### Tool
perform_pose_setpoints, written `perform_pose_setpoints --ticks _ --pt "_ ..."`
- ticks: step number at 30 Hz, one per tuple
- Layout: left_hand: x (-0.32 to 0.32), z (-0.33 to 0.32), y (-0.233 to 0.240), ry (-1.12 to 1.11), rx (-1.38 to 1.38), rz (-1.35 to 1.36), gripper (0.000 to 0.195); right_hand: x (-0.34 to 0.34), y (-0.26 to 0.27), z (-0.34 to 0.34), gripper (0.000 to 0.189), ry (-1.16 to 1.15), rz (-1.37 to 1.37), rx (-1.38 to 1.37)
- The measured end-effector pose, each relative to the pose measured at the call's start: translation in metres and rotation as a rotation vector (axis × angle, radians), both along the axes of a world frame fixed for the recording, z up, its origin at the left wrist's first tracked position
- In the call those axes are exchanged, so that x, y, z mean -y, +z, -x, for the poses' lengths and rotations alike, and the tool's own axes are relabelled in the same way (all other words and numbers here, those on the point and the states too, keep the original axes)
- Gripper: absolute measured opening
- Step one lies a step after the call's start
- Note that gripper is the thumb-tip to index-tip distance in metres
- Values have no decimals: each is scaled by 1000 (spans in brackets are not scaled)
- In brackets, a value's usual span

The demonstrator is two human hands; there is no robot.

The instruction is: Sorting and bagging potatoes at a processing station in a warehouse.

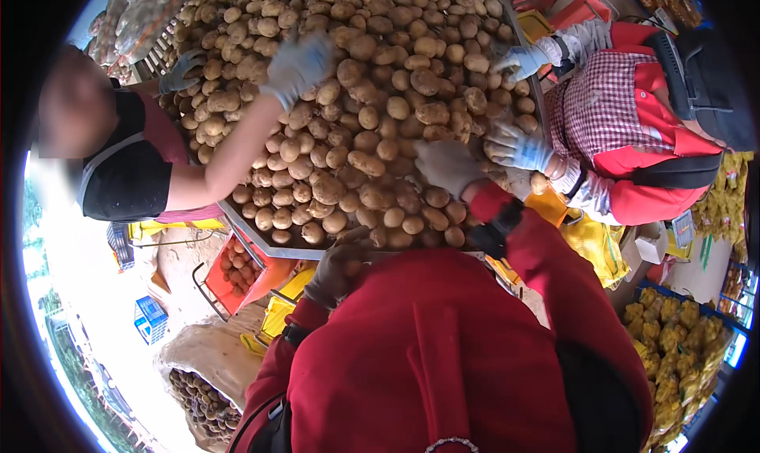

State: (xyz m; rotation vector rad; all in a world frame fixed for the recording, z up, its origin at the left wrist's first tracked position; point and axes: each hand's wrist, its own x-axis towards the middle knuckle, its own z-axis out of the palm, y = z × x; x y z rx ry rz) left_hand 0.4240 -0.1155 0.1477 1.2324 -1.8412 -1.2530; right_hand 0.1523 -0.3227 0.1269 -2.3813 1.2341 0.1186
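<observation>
A wide metal-edged table (309, 253) is heaped with potatoes (368, 117). My right hand (449, 167), in a grey glove and slightly blurred, reaches over the heap right of its middle, touching or just above the potatoes; whether it holds one cannot be told. My left hand (339, 269), in a dark grey glove, is at the near edge of the table, close to my body. Something potato-like shows dimly by its fingers, but shadow hides whether they grip it.
At the left a person's blue-gloved hand (303, 67) moves over the heap; at the right a co-worker's gloved hands (516, 147) are near mine. Below the table edge are a red crate (261, 275) of potatoes, a yellow crate (282, 310) and a large sack (208, 358) of potatoes.
</observation>
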Motion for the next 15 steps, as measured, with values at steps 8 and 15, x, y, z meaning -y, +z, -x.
perform_pose_setpoints --ticks 8,15 --pt "17 15 33 48 74 -93 50 2 -53 -27 20 -259 196 6" --pt "-4 4 23 157 48 -392 65 -95 -40 26 44 312 321 673"
